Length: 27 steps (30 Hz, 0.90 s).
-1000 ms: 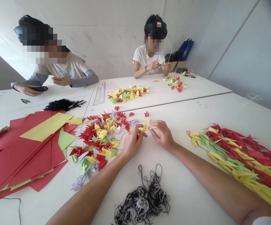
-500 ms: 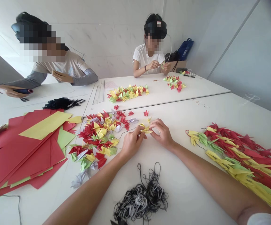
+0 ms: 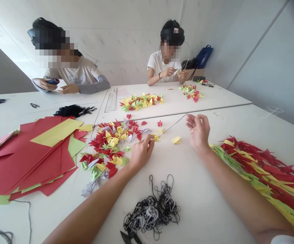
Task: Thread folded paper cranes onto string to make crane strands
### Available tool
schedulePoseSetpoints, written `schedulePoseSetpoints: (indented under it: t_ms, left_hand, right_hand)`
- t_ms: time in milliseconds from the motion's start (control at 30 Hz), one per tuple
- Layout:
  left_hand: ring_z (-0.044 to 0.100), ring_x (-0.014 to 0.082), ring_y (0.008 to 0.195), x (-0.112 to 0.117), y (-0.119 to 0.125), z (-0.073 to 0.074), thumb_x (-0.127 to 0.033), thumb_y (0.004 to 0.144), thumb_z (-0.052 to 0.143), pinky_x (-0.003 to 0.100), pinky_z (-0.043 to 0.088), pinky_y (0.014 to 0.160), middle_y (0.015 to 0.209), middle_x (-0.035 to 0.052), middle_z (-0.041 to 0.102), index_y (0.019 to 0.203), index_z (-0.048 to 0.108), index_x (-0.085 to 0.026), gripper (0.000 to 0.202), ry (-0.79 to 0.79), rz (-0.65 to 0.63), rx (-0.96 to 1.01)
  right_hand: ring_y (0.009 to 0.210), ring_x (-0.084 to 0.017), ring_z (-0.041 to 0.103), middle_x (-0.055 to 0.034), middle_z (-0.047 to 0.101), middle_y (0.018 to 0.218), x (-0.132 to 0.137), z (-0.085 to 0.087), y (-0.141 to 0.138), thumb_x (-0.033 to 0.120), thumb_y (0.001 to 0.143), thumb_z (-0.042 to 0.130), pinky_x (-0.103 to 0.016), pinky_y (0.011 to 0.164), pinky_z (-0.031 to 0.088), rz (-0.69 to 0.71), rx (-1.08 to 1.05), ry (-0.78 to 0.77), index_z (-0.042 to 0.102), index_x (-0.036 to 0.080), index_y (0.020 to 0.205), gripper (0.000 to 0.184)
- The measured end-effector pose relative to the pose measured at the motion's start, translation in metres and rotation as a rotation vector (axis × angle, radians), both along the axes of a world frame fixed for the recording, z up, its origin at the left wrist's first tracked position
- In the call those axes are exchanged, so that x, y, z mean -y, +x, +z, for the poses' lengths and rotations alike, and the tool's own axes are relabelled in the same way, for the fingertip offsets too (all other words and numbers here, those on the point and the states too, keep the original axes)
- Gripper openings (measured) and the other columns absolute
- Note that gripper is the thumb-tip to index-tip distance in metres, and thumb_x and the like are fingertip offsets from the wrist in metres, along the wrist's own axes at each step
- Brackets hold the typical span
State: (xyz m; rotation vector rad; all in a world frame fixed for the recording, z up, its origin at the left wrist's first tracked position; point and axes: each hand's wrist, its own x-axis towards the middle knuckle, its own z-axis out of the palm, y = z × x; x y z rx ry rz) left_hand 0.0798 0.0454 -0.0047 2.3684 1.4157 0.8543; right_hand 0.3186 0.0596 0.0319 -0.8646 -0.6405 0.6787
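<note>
My left hand (image 3: 141, 152) pinches a yellow folded paper crane (image 3: 156, 137) between thumb and fingers. From that crane a dark thread (image 3: 173, 124) runs taut, up and to the right, to the closed fingertips of my right hand (image 3: 199, 130). Whether a needle is at the thread's end I cannot make out. On the table between the hands lies a second yellow paper crane (image 3: 176, 140), touched by neither. Beside my left hand spreads a heap of red, yellow, green and pale purple paper cranes (image 3: 108, 142).
Tangled black and grey cord (image 3: 150, 213) lies between my forearms, with black scissors (image 3: 130, 237) by it. Strung cranes (image 3: 261, 169) are at right, red paper sheets (image 3: 40, 156) at left. Two people sit across the table, near another crane pile (image 3: 140, 101) and rulers (image 3: 110, 101).
My right hand has moved right and up, away from the left, drawing the thread straight. A yellow crane now lies between the hands. The left co-worker has raised the dark spool.
</note>
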Motion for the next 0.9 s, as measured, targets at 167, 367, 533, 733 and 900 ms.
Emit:
schedulePoseSetpoints:
  t_ms: [167, 367, 533, 733, 900]
  left_hand:
    - [0.065, 0.0165, 0.066, 0.005, 0.005, -0.003, -0.029, 0.102, 0.038, 0.025, 0.037, 0.06, 0.088, 0.0015, 0.073, 0.114, 0.056, -0.023, 0.023, 0.048, -0.064, -0.106]
    - [0.064, 0.0204, 0.082, 0.002, 0.007, -0.003, -0.02, 0.1, 0.04, 0.031, 0.048, 0.077, 0.087, 0.0048, 0.069, 0.107, 0.057, -0.021, 0.019, 0.075, -0.191, -0.121]
    - [0.063, 0.023, 0.103, 0.0, 0.004, -0.004, -0.012, 0.097, 0.039, 0.036, 0.052, 0.088, 0.109, 0.0102, 0.067, 0.127, 0.052, -0.019, 0.034, 0.11, -0.324, -0.162]
    - [0.058, 0.024, 0.117, -0.013, -0.018, 0.026, -0.001, 0.089, 0.036, 0.04, 0.047, 0.099, 0.127, 0.0105, 0.062, 0.129, 0.052, -0.019, 0.047, 0.274, -0.26, -0.145]
    - [0.063, 0.0244, 0.094, -0.021, -0.037, 0.046, -0.011, 0.09, 0.044, 0.038, 0.051, 0.084, 0.103, 0.0073, 0.069, 0.115, 0.06, -0.02, 0.031, 0.146, -0.116, -0.257]
  right_hand:
    - [0.076, -0.008, 0.068, -0.0042, 0.07, 0.1, -0.003, 0.03, 0.043, 0.032, 0.088, 0.063, -0.02, 0.066, 0.056, -0.057, -0.05, 0.117, 0.047, 0.021, 0.086, 0.019]
    - [0.071, -0.006, 0.064, -0.0069, 0.068, 0.097, 0.018, 0.084, 0.064, 0.012, 0.092, 0.043, -0.017, 0.064, 0.055, -0.212, -0.263, 0.2, 0.05, 0.019, 0.074, 0.021]
    - [0.061, -0.008, 0.063, -0.0021, 0.068, 0.077, 0.032, 0.101, 0.064, 0.015, 0.096, 0.039, -0.021, 0.057, 0.051, -0.314, -0.056, 0.298, 0.05, 0.021, 0.08, 0.02]
    - [0.062, -0.012, 0.068, 0.0002, 0.071, 0.072, 0.031, 0.097, 0.061, 0.014, 0.097, 0.034, -0.028, 0.064, 0.053, -0.262, 0.146, 0.278, 0.047, 0.023, 0.087, 0.019]
    - [0.061, -0.011, 0.067, 0.0004, 0.07, 0.073, 0.034, 0.102, 0.062, 0.014, 0.098, 0.032, -0.028, 0.064, 0.051, -0.299, 0.164, 0.336, 0.047, 0.023, 0.088, 0.02]
